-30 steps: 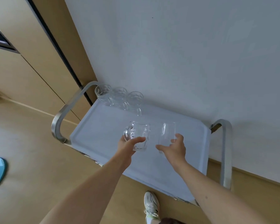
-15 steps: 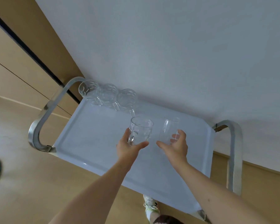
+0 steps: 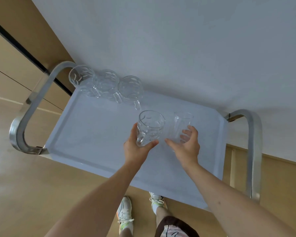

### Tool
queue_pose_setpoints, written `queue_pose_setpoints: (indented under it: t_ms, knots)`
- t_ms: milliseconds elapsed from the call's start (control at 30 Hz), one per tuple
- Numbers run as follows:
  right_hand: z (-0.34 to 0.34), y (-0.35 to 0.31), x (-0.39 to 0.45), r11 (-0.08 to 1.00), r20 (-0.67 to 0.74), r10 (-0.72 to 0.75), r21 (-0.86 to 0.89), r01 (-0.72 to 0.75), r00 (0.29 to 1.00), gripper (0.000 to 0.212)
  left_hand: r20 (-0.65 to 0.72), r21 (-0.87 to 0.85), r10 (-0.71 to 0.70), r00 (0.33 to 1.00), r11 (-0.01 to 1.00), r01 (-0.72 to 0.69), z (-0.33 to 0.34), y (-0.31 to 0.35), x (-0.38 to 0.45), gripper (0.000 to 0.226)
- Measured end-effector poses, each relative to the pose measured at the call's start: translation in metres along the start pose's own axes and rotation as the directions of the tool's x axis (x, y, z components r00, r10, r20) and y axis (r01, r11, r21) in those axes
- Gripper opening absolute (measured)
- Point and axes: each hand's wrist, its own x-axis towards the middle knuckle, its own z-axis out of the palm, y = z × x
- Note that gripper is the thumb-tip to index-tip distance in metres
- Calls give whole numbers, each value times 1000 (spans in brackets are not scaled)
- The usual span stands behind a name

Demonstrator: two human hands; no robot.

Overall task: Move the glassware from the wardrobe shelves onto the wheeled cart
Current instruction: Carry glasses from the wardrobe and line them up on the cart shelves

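Glassware first: I've got two pieces in hand over the wheeled cart (image 3: 96, 134), nothing with a readable brand, label or etching on any of it from my feed.

Biggest thing in view is the cart's pale blue-grey top tray, pushed up against a white wall (image 3: 178, 40) at 12 o'clock. Chrome handle loops stand at both ends, one at 9 o'clock (image 3: 29, 108) and one at 3 o'clock (image 3: 254, 147). Tan wooden floor (image 3: 24, 177) shows round it, and wood cabinet panels with a dark gap run off toward 10 o'clock.

On the tray, at about 11 o'clock, three cut-pattern glass mugs (image 3: 108, 84) sit in a tight row along the back edge, touching or nearly so, handles pointing back at me.

My left hand (image 3: 137, 147) is wrapped round a fourth patterned mug (image 3: 149, 128), thumb on the near side, fingers behind the glass, mouth tilted up toward the camera. Can't tell if its base is touching the tray. My right hand (image 3: 186, 144) has its fingers and thumb curled round the lower part of a plain straight tumbler (image 3: 182, 127), just to the right of the mug, roughly mid-tray.

Down at 6 o'clock: white sneakers (image 3: 125, 214) with bright accents. No writing legible there either.
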Motion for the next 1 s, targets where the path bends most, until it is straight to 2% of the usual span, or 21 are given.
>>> queue_pose_setpoints:
  t_ms: [100,200,333,433,533,600,667,733,800,900,933,1000]
  knots:
    - [0,8,-16,1000,-45,-19,-15,18,999,94,4,5,-29,1000,1000,29,-3,-11,-6,105]
    - [-3,15,-28,998,-81,-49,-39,46,996,91,31,42,-17,999,999,16,-8,-22,-10,102]
    - [-5,21,-38,995,-103,-89,-54,84,991,98,71,118,2,997,993,-10,-15,-32,-21,97]
    - [-5,21,-43,996,-80,-71,-53,67,994,98,111,170,27,993,984,-46,-22,-32,-29,98]
    - [-8,22,-45,999,-77,-34,-41,31,996,93,169,209,21,985,976,-57,-29,-21,-32,110]
    - [-12,25,-48,998,-74,-15,-57,11,997,90,194,248,46,980,964,-94,-35,-11,-32,115]
    - [-16,31,-52,996,-70,4,-91,-10,998,88,225,270,137,965,942,-197,-42,2,-29,111]
    - [-19,38,-55,992,-60,23,-122,-30,998,92,281,314,266,922,883,-350,-50,16,-23,108]
    - [-19,41,-58,993,-65,25,-116,-32,998,93,384,414,349,855,762,-497,-57,31,-12,107]
    - [-17,39,-59,996,-80,15,-86,-21,997,91,568,554,309,763,542,-632,-60,49,6,106]
    - [-17,39,-59,996,-82,10,-85,-17,997,92,603,575,283,746,494,-652,-59,53,11,105]
    - [-18,38,-57,996,-82,7,-87,-14,997,95,628,582,269,730,460,-670,-56,60,18,100]
